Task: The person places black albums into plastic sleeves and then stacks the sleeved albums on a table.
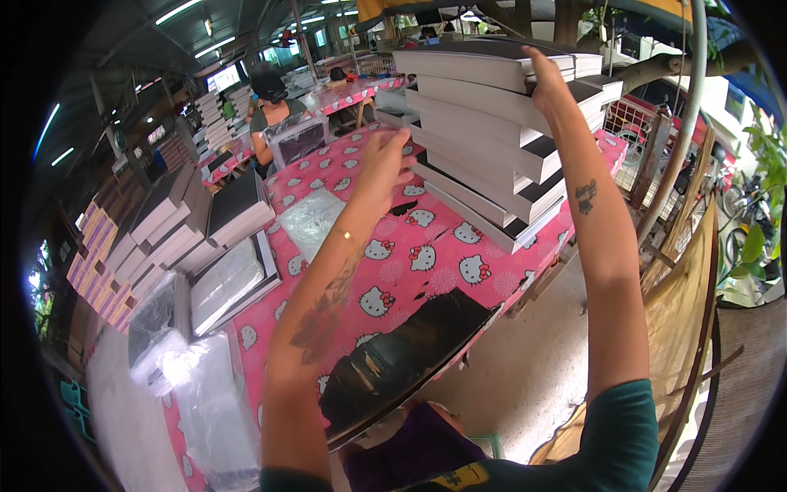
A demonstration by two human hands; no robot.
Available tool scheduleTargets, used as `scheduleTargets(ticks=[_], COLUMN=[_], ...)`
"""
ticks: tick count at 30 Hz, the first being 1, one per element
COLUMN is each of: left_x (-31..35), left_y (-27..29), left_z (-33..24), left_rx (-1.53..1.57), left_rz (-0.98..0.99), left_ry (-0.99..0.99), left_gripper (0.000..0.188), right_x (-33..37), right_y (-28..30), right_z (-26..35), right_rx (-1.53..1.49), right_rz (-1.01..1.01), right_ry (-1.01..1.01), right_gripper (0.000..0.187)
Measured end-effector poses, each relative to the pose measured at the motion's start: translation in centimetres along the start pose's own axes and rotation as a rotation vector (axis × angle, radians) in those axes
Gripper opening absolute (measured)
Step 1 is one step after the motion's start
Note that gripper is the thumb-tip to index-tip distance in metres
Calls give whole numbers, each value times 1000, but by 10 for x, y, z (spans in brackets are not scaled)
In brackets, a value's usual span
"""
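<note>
A tall stack of thick black-covered books [484, 148], their white page edges toward me, stands on the pink table at the far right. My right hand [548, 78] is at the stack's upper right corner, its thumb along the edge of the top book [467, 67]; the other fingers are mostly hidden. Beside the lower left of the stack, my left hand [385, 164] has its fingers loosely bent and apart, with nothing visible in it. A clear plastic sleeve [313, 221] lies on the table near my left forearm.
More thick books [238, 205] are piled at the left, one in plastic. Clear plastic bags [213, 410] lie at the near left. A worn black board [410, 353] rests along the pink table's [422, 254] near edge. A co-worker [275, 115] sits beyond, by a wrapped book [303, 143].
</note>
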State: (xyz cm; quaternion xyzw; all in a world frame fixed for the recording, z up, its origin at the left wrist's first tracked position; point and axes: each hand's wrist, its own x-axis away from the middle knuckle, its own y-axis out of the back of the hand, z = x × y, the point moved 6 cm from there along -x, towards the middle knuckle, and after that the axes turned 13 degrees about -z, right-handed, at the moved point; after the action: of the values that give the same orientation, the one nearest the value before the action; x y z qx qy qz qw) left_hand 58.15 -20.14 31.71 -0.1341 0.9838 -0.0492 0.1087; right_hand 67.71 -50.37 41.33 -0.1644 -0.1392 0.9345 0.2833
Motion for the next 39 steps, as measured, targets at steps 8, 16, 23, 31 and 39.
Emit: scheduleTargets(ticks=[8, 16, 23, 31, 39], left_x=[-65, -113, -96, 45, 236], left_y=[-109, -151, -125, 58, 235], left_z=[-22, -38, -39, -66, -30], left_rx=[168, 413, 427, 405, 34], left_rz=[92, 192, 164, 63, -84], left_ry=[142, 224, 215, 194, -146], left_gripper=[71, 57, 49, 44, 79], right_x=[14, 47, 57, 154, 316], right_y=[-2, -8, -1, 35, 1], right_z=[-2, -46, -61, -84, -101], right_rx=[438, 477, 521, -665, -416], right_rz=[1, 131, 431, 1052, 743], right_ry=[295, 586, 695, -677, -798], right_gripper=[65, 33, 30, 75, 52])
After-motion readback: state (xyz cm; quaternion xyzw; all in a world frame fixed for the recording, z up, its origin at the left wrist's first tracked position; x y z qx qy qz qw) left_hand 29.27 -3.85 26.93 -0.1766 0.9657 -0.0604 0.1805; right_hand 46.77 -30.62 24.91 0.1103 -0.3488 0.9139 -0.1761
